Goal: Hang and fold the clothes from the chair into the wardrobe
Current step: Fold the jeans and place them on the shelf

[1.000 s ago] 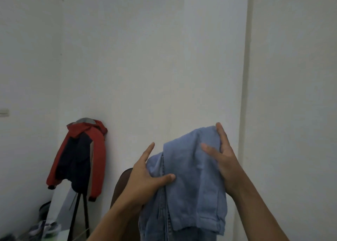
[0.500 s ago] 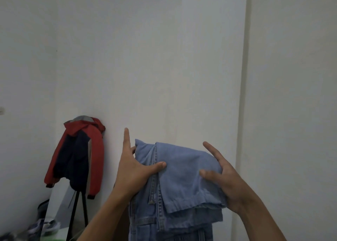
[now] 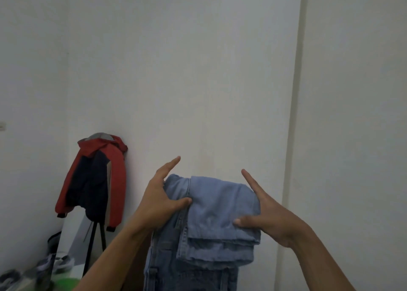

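Right in front of me the person holds a pair of light blue jeans (image 3: 218, 205) up at chest height, folded over so the hemmed leg ends lie in layers across the front, while the waistband part with its belt loops hangs below and runs out of sight at the bottom. The left hand (image 3: 158, 205) pinches the left side of the fold: its thumb lies flat on the front of the denim by the seam, the other fingers go behind the cloth, and the index finger sticks up past the top edge. The right hand (image 3: 273, 222) clamps the right side the same way, thumb on the front, index finger straight along the edge. Both forearms are bare.

Further back on the left, a red and navy hooded jacket (image 3: 92, 180) hangs on a black stand (image 3: 91, 249) close against the white wall (image 3: 198, 70). Low in that corner sit some blurred shoes (image 3: 11, 278) and something green that I cannot make out. To the right, a vertical edge (image 3: 293, 136) breaks the wall.
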A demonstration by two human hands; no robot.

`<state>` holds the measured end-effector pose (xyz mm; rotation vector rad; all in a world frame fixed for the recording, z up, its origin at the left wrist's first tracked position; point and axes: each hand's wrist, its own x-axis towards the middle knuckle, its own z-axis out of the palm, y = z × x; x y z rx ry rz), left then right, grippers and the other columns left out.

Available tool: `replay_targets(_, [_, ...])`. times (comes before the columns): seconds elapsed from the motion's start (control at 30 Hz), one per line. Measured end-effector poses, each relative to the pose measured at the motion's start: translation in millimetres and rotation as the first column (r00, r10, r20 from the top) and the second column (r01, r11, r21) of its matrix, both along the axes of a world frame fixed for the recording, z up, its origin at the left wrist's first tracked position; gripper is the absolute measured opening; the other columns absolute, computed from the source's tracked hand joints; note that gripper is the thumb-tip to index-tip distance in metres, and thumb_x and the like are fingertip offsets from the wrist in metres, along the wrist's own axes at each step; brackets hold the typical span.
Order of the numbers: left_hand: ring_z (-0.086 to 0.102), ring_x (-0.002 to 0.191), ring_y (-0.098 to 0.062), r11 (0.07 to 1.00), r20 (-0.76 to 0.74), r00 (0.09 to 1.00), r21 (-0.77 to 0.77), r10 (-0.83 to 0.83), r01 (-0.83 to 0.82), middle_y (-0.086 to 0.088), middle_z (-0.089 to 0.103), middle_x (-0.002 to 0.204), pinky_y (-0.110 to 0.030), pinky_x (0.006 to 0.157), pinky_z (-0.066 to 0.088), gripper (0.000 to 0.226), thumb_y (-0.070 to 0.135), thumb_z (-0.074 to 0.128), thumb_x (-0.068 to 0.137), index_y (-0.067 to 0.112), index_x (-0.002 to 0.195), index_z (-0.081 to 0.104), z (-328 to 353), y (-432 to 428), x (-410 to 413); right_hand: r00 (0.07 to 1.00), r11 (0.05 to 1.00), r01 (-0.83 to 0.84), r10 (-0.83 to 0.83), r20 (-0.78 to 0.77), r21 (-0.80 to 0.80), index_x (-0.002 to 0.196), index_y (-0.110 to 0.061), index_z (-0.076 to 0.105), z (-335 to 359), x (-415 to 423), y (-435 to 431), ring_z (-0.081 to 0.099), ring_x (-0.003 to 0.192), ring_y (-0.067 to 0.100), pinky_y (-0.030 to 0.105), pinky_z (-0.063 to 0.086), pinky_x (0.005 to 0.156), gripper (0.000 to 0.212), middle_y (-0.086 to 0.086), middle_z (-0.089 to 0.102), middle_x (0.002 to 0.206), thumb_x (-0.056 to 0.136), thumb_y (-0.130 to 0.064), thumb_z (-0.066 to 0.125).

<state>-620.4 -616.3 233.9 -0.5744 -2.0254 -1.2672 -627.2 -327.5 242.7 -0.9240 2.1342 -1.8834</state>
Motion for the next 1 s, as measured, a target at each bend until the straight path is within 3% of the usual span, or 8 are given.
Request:
replay_targets(0.17, [0.051,0.121,0.012,0.984,0.057,0.998,0.174,-0.035,0.025,0.024,0.052,0.137,-0.011,0.096,0.046,0.101,0.033,0.095,0.058,0.04,0.144,0.043,-6,-2,-4,0.994,0.975,0.107,-0.107,0.009,-0.193,0.143,-0.041,0.043,-10,-3,3,0.064,0.119,0.017,0.038,0.057,0.093,0.084,-0.003,0.064,0.132,0.079,0.002,0.077])
replay_targets(0.27, [0.048,0.121,0.016,0.996,0.059,0.998,0.09,0.019,-0.024,0.02,0.052,0.138,-0.005,0.093,0.04,0.093,0.021,0.092,0.067,0.036,0.146,0.043,-8,1,-9,0.913,0.935,0.338,-0.297,-0.278,0.108,0.136,-0.044,0.048,-6,-11,4,0.061,0.111,0.0,0.023,0.056,0.088,0.076,-0.012,0.056,0.134,0.076,-0.016,0.086])
replay_targets(0.4, [0.05,0.126,0.006,0.991,-0.016,0.997,0.106,0.08,-0.078,0.022,0.052,0.14,-0.017,0.102,0.042,0.077,0.019,0.087,0.075,0.035,0.14,0.05,-15,10,-9,0.866,0.865,0.436,-0.327,-0.379,0.248,0.136,-0.041,0.047,-8,-11,3,0.06,0.113,0.008,0.027,0.057,0.088,0.076,-0.017,0.055,0.129,0.074,-0.021,0.086])
replay_targets(0.53, [0.052,0.124,0.003,0.974,-0.033,0.995,0.209,0.092,-0.083,0.019,0.055,0.138,-0.014,0.098,0.045,0.074,0.023,0.091,0.07,0.035,0.134,0.056,-19,19,-12,0.929,0.91,0.367,-0.346,-0.134,0.191,0.14,-0.036,0.043,-11,-5,-1,0.066,0.061,0.018,0.027,0.052,0.052,0.07,0.006,0.062,0.115,0.084,-0.013,0.078])
replay_targets(0.67, [0.048,0.128,0.0,0.963,-0.149,0.971,0.224,0.185,-0.149,0.01,0.056,0.133,-0.019,0.107,0.041,0.072,0.018,0.093,0.064,0.03,0.127,0.06,-25,26,-13,0.957,0.984,0.053,-0.098,0.272,0.168,0.147,-0.049,0.025,-3,7,11,0.068,0.068,0.036,0.035,0.055,0.049,0.08,0.013,0.061,0.128,0.087,-0.029,0.075])
replay_targets(0.73, [0.048,0.128,-0.003,0.966,-0.186,0.966,0.218,0.182,-0.14,0.008,0.056,0.133,-0.019,0.106,0.041,0.071,0.017,0.092,0.064,0.032,0.126,0.059,-26,27,-15,0.923,0.998,-0.002,-0.024,0.384,0.066,0.15,-0.051,0.021,-5,10,9,0.069,0.076,0.042,0.038,0.058,0.051,0.081,0.01,0.053,0.139,0.088,-0.035,0.071])
replay_targets(0.83, [0.049,0.128,-0.006,0.967,-0.201,0.963,0.213,0.182,-0.139,0.008,0.056,0.132,-0.02,0.106,0.04,0.072,0.017,0.092,0.065,0.029,0.128,0.059,-23,27,-18,0.913,0.984,0.112,-0.045,0.406,-0.142,0.147,-0.051,0.031,-14,9,-8,0.07,0.093,0.048,0.053,0.061,0.065,0.065,0.003,0.038,0.142,0.09,-0.044,0.061])
replay_targets(1.0, [0.047,0.127,-0.001,0.976,-0.123,0.974,0.131,0.188,-0.172,0.011,0.052,0.135,-0.025,0.107,0.042,0.072,0.027,0.09,0.069,0.029,0.132,0.055,-18,24,-22,0.928,0.835,0.306,-0.154,0.339,-0.458,0.131,-0.035,0.06,-26,-2,-34,0.072,0.094,0.041,0.066,0.05,0.088,0.058,0.008,0.064,0.128,0.077,-0.057,0.06])
